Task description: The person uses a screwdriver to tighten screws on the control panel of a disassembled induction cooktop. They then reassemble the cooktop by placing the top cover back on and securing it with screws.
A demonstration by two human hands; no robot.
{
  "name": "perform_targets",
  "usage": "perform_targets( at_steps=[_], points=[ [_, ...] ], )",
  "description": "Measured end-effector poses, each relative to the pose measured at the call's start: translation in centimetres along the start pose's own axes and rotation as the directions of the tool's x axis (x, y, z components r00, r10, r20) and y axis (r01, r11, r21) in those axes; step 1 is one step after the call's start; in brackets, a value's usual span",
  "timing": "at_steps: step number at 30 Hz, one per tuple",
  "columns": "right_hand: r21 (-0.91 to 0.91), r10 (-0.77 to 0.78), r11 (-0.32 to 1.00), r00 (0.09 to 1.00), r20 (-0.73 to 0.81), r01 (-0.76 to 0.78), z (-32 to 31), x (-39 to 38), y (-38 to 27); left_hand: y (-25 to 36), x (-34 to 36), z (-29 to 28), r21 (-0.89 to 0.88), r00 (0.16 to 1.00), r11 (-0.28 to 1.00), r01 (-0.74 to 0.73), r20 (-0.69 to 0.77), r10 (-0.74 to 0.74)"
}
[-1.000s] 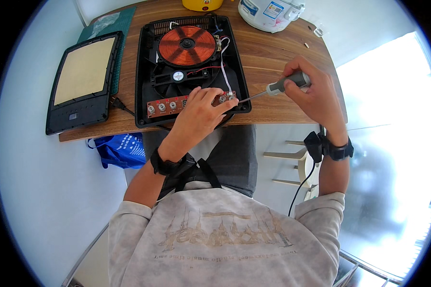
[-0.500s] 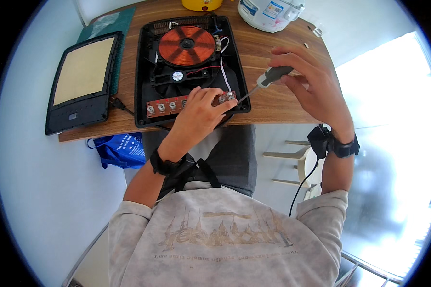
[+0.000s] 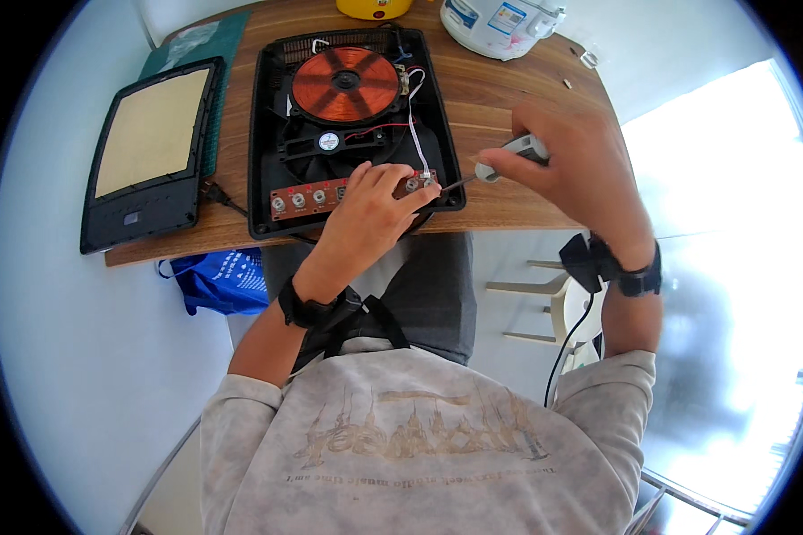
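Observation:
My left hand (image 3: 370,214) rests over a narrow brown circuit board (image 3: 308,198), gripping it with thumb and fingers. The board lies along the near edge of an open black induction cooker housing (image 3: 439,134). My right hand (image 3: 580,174) is closed round the grey-and-white handle of a screwdriver (image 3: 485,172). Its shaft slants down leftward to the board's right end, beside my left thumb; the tip is hard to make out there. A white cable (image 3: 414,120) runs to that end of the board. Behind the board sit a fan and a round copper coil (image 3: 366,76).
The cooker's black top cover (image 3: 94,223) lies on the left, partly over a green mat (image 3: 235,45). A power plug (image 3: 214,192) sits between cover and housing. A white appliance (image 3: 482,36) and a yellow one (image 3: 375,7) stand at the back. A blue bag (image 3: 223,281) is below the table.
My right hand has turned and lowered with the screwdriver, which now lies at a flatter slant. My left hand keeps its place on the board.

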State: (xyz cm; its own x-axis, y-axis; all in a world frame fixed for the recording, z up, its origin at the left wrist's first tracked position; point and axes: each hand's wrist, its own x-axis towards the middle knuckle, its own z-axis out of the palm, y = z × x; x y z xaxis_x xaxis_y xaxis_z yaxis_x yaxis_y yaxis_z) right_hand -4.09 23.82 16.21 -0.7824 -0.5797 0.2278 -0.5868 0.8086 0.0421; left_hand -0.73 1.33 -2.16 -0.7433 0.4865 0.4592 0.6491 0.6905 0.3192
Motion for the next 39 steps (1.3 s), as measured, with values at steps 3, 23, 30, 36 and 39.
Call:
perform_targets(
  at_steps=[3, 23, 30, 36, 39],
  points=[
    [-0.072, 0.037, 0.997, 0.999, -0.031, -0.039, 0.4, 0.0, -1.1, 0.0, 0.0, 0.1, -0.002, 1.000, 1.000, -0.005, -0.009, 0.005],
    [0.531, 0.006, 0.847, 0.999, 0.033, -0.022, 0.3, -2.8, 0.8, 0.2, 0.1, -0.3, -0.040, 1.000, 0.999, 0.011, -0.005, -0.011],
    [0.514, -0.042, 0.858, 0.998, 0.047, 0.012, 0.5, -2.4, 1.9, 0.1, 0.2, -0.4, -0.043, 1.000, 0.999, -0.002, 0.009, 0.002],
    [0.458, -0.107, 0.883, 0.994, -0.014, 0.102, 0.9, -1.4, 2.3, 0.1, 0.3, -0.5, -0.047, 1.000, 0.999, 0.003, -0.002, -0.003],
    [0.431, -0.122, 0.895, 0.992, -0.014, 0.116, 0.9, -0.8, 1.9, 0.1, 0.2, -0.4, -0.049, 1.000, 0.999, 0.002, -0.004, -0.003]
  ],
)
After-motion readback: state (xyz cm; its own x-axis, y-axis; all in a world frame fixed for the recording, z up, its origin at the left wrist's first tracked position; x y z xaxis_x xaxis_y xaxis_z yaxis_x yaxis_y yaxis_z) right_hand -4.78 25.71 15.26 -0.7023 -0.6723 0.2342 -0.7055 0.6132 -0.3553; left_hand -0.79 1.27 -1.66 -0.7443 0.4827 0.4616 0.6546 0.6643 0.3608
